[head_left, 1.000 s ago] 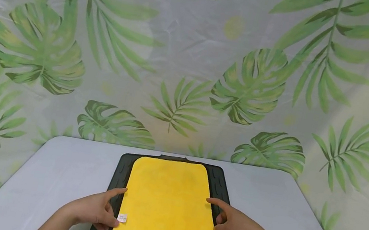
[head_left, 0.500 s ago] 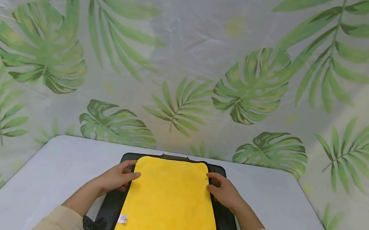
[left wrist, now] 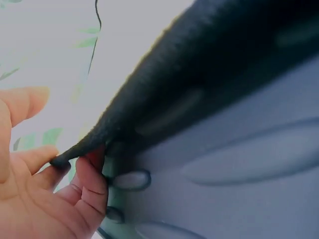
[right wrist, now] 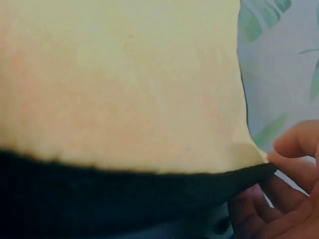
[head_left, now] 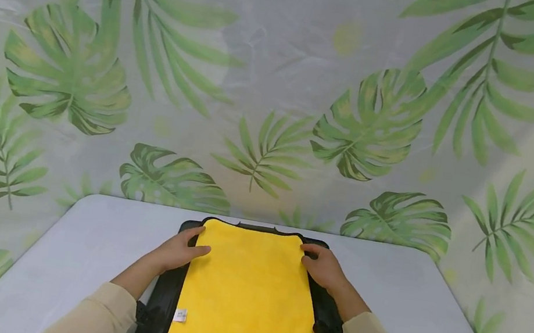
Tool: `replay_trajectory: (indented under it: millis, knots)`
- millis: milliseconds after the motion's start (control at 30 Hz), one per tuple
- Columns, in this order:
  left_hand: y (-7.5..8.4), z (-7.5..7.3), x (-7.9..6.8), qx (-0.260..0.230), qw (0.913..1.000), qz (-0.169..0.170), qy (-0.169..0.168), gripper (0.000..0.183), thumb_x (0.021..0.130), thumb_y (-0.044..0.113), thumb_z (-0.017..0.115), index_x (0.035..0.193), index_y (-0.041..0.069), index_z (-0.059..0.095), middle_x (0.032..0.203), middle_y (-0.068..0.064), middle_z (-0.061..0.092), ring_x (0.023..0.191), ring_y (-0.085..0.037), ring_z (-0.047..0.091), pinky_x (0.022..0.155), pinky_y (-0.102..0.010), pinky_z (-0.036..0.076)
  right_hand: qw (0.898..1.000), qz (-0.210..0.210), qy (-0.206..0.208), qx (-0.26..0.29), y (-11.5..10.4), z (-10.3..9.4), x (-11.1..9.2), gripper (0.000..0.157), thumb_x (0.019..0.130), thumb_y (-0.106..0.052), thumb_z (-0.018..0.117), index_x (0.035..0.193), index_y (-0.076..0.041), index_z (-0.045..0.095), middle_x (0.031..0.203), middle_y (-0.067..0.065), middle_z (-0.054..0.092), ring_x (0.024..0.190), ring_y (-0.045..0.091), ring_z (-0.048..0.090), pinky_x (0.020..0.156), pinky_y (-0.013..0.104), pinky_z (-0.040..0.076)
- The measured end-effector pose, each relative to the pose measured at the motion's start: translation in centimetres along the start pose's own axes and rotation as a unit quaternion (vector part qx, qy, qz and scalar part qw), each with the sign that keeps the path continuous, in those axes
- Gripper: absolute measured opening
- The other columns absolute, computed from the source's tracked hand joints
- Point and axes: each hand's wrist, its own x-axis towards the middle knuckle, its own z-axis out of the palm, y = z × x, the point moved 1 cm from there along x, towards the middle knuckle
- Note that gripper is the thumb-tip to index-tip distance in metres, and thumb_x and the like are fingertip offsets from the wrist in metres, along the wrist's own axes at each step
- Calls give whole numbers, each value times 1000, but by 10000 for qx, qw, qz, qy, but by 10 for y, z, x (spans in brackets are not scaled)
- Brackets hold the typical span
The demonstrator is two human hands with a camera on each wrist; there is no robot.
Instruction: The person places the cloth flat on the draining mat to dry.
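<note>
A yellow microfibre cloth [head_left: 248, 293] with dark trim and a white tag lies over a dark tray-like board [head_left: 166, 291]. At the cloth's far left corner, my left hand [head_left: 179, 249] grips the edge; the left wrist view shows the hand [left wrist: 55, 189] with the cloth's dark underside [left wrist: 144, 94] raised off the board, some fingers beneath it and the thumb apart. My right hand [head_left: 326, 268] holds the far right corner. In the right wrist view, the right hand [right wrist: 284, 184] has the cloth's corner between its fingers, some of them underneath.
The board rests on a white table [head_left: 107, 234], whose surface extends to both sides. Behind hangs a leaf-patterned curtain [head_left: 280, 86]. Dark straps with small devices sit at both wrists, over the board's near sides.
Both hands have moved from the cloth's nearer sides to its far corners. Over the last half second the cloth's far edge has risen slightly, now covering part of the board's far rim.
</note>
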Motion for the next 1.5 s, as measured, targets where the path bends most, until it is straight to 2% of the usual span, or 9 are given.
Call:
replay_trajectory:
  millis: [200, 333, 433, 567, 733, 833, 1000, 1200, 1500]
  knots:
    - [2, -5, -1, 171, 9998, 43, 16, 76, 102, 33, 63, 163, 10, 24, 167, -26, 24, 151, -51, 28, 117, -67, 32, 10000, 5, 41, -3, -5, -2, -4, 44, 103, -13, 53, 146, -7, 56, 151, 22, 52, 134, 41, 55, 104, 52, 51]
    - [6, -6, -14, 237, 9997, -91, -54, 76, 101, 31, 64, 164, 14, 24, 155, -31, 42, 129, -47, 56, 99, -57, 53, 9996, 18, -284, -33, -7, -6, -17, 44, 101, -13, 57, 146, -8, 56, 135, 22, 63, 112, 38, 66, 90, 47, 57]
    - [9, -5, -30, 69, 9994, -279, -199, 77, 99, 29, 67, 163, 15, 26, 123, -25, 64, 90, -33, 69, 73, -43, 60, 9978, 130, -633, 113, -5, -11, -33, 50, 99, -11, 60, 149, -9, 51, 108, 16, 68, 79, 27, 64, 69, 38, 55]
    - [9, -1, -56, -135, 9964, -424, -723, 83, 95, 27, 73, 162, 14, 26, 80, -11, 65, 58, -20, 58, 57, -33, 56, 9927, 216, -1154, 256, -4, -17, -60, 61, 96, -5, 62, 153, -12, 44, 80, 9, 58, 58, 20, 48, 57, 32, 45]
    - [5, -3, -86, -70, 9841, -549, -1689, 97, 85, 20, 84, 162, 13, 26, 70, -9, 69, 54, -17, 60, 54, -32, 56, 9868, 215, -1593, 195, -4, -22, -94, 63, 94, -4, 66, 153, -13, 45, 77, 9, 55, 58, 20, 49, 56, 33, 49]
    - [3, -5, -97, -22, 9793, -507, -1957, 100, 80, 12, 87, 162, 13, 29, 72, -9, 71, 56, -17, 61, 54, -31, 55, 9808, 271, -1900, 335, -5, -26, -109, 69, 92, -6, 70, 155, -11, 42, 79, 11, 57, 60, 22, 57, 59, 37, 57]
    - [2, -6, -108, -87, 9783, -488, -2011, 98, 79, 5, 86, 160, 11, 32, 72, -9, 69, 53, -16, 56, 52, -28, 51, 9729, 188, -2279, 355, -5, -32, -123, 77, 90, -8, 74, 158, -11, 37, 79, 12, 59, 62, 25, 64, 61, 39, 60]
    - [0, -3, -112, -244, 9787, -487, -1978, 88, 88, 18, 80, 160, 5, 31, 65, -5, 64, 51, -15, 51, 51, -28, 49, 9738, 183, -2231, 409, -1, -38, -128, 76, 90, -12, 77, 156, -8, 39, 82, 11, 60, 66, 24, 66, 63, 38, 61]
    - [-7, -6, -113, 8, 9786, -544, -1986, 85, 87, 16, 81, 159, 7, 35, 57, -3, 60, 44, -12, 53, 46, -25, 50, 9751, 261, -2195, 163, 0, -34, -130, 70, 89, -8, 76, 152, -9, 46, 78, 10, 60, 61, 22, 60, 58, 35, 51]
